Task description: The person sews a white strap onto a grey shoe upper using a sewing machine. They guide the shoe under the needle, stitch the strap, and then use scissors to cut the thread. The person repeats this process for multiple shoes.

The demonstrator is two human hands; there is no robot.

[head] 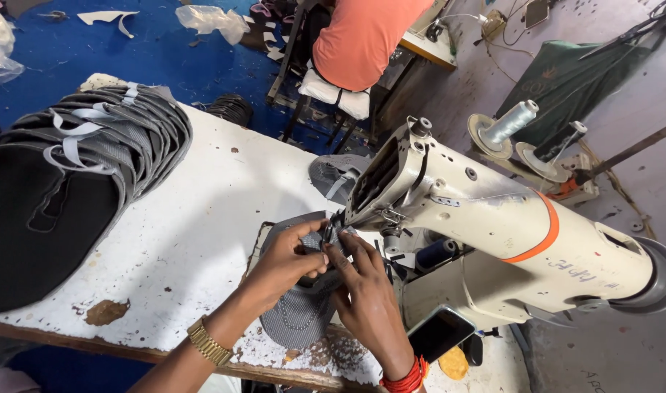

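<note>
My left hand (283,262) and my right hand (366,295) both pinch a grey mesh shoe-upper piece (298,316) right under the needle of a cream sewing machine (493,225). The left fingers press the piece's top edge from the left. The right fingers hold it from the right, close to the presser foot (337,225). A gold watch sits on my left wrist and red bangles on my right. The needle point itself is hidden behind my fingers.
A fanned stack of grey and black upper pieces (78,167) lies on the worn white table (202,211) at the left. A phone (440,331) rests by the machine base. Thread spools (511,120) stand behind. Another person in an orange shirt (366,36) sits beyond.
</note>
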